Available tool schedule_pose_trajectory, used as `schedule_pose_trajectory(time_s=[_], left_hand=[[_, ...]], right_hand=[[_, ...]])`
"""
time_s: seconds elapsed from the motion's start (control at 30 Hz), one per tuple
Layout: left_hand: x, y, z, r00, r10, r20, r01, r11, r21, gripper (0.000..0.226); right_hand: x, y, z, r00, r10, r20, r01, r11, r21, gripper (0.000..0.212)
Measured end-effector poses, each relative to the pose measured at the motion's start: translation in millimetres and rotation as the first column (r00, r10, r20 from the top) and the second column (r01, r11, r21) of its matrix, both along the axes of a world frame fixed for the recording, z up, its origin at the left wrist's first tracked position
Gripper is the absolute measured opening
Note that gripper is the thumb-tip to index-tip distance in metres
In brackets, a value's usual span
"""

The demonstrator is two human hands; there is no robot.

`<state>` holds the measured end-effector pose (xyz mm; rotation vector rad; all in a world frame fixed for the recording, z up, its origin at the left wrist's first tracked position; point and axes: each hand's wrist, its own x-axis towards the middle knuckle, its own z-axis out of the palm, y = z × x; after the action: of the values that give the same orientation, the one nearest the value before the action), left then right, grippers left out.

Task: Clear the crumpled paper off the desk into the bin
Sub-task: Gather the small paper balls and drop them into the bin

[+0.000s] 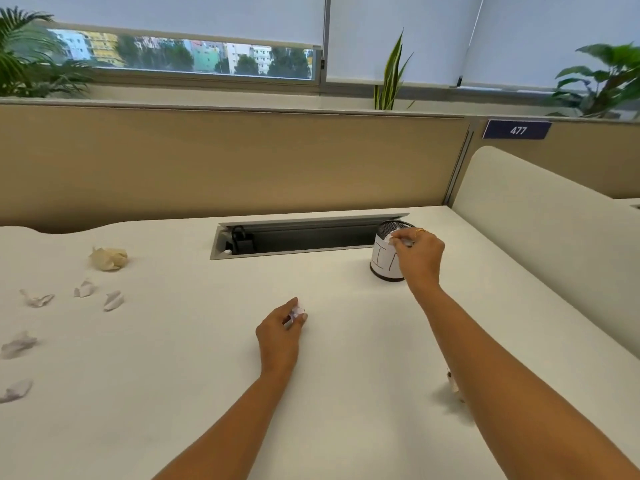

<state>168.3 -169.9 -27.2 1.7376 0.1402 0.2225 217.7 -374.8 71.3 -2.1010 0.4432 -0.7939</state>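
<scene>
Head view looks down on a pale desk, where the right hand is stretched out to a small black mesh bin. The bin stands toward the far right of the desk, just beside the right end of a sunken cable slot. Thumb and fingertips of that hand pinch a white paper scrap right at the bin's rim, over the opening, and a gold ring shows on one finger. The left hand sits low over the middle of the desk, its fingers curled round a small white paper ball. Loose pieces lie off to the left, well apart from the bin: a beige paper wad farthest back, three white scraps in front of it, and two grey-white scraps by the left edge. One further white piece peeks out from beneath the right forearm. Behind the desk stands a tan partition with a blue plate reading 477.
</scene>
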Motion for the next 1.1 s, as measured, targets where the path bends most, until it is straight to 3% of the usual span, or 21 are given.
schedule_pose_trajectory(time_s=[0.37, 0.5, 0.67, 0.8, 0.93, 1.1], left_hand=[[1.7, -0.5, 0.7, 0.998, -0.053, 0.020, 0.053, 0.998, -0.022, 0.033], [1.3, -1.2, 0.9, 0.999, -0.048, 0.014, 0.049, 0.998, -0.029, 0.032], [2.0, -3.7, 3.0, 0.999, -0.048, -0.006, 0.048, 0.999, -0.027, 0.031], [9.3, -15.8, 13.4, 0.996, -0.088, -0.028, 0.088, 0.996, 0.000, 0.033], [24.8, -36.6, 32.2, 0.991, -0.130, -0.027, 0.131, 0.990, 0.044, 0.039], [54.7, -62.0, 64.6, 0.975, -0.211, 0.068, 0.195, 0.963, 0.183, 0.038]], right_hand=[[31.0, -10.6, -7.7, 0.999, 0.009, -0.033, -0.009, 1.000, -0.018, 0.030], [24.7, -15.4, -8.3, 0.997, 0.020, 0.072, -0.019, 1.000, -0.014, 0.034], [-4.2, -8.6, -36.3, 0.966, -0.117, 0.231, 0.081, 0.984, 0.159, 0.025], [-28.3, 10.7, -74.8, 0.979, -0.117, 0.168, 0.093, 0.985, 0.145, 0.024], [-37.1, 14.3, -92.8, 0.996, -0.092, -0.020, 0.094, 0.982, 0.162, 0.035], [-38.3, 14.7, -96.3, 0.991, -0.040, -0.130, 0.048, 0.997, 0.064, 0.042]])
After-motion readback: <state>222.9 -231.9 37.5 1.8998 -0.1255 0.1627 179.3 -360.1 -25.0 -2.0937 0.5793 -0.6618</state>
